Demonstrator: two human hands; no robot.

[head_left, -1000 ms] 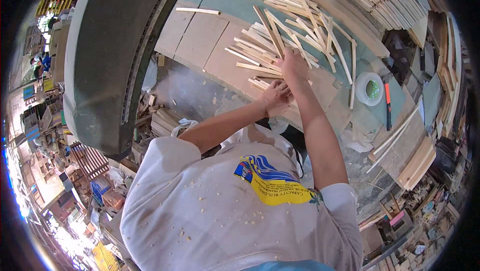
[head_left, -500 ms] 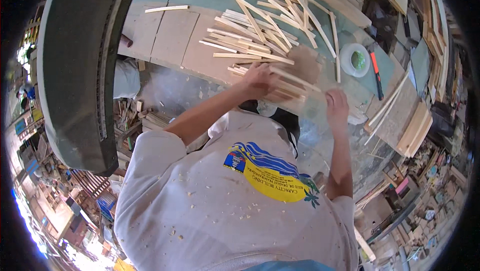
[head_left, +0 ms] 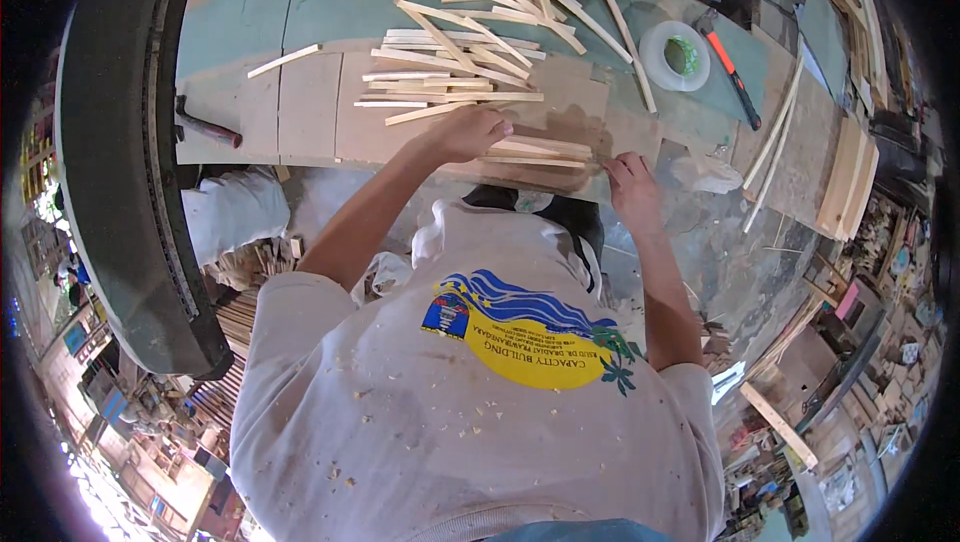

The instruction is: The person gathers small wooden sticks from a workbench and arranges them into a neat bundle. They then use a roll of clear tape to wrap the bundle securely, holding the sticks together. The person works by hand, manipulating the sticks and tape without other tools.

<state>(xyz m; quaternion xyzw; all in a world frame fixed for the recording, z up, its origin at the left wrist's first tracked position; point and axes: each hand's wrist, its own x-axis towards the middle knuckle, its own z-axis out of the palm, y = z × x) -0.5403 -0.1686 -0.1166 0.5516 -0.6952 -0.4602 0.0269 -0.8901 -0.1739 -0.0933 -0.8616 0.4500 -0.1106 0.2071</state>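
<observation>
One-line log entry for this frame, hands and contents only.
left hand: grips end of bundle of thin wood strips | right hand: at bundle's other end | loose strips, tape roll on workbench

Even, soft daylight fills the scene, bright enough that colours read clearly and no area is lost to darkness inside the round picture. The strongest light sits at the lower left of the frame, where the scene washes out to near white. Shadows are faint and short: a soft one lies under the thin wooden strips (head_left: 470, 82) on the workbench (head_left: 300, 112) at the top. No hard glare shows, only a mild sheen on the roll of tape (head_left: 675, 55) at upper right. The fisheye lens bends straight edges strongly toward the rim, and black corners ring the picture. The centre is sharp; detail smears and softens at the far left and right edges.
</observation>
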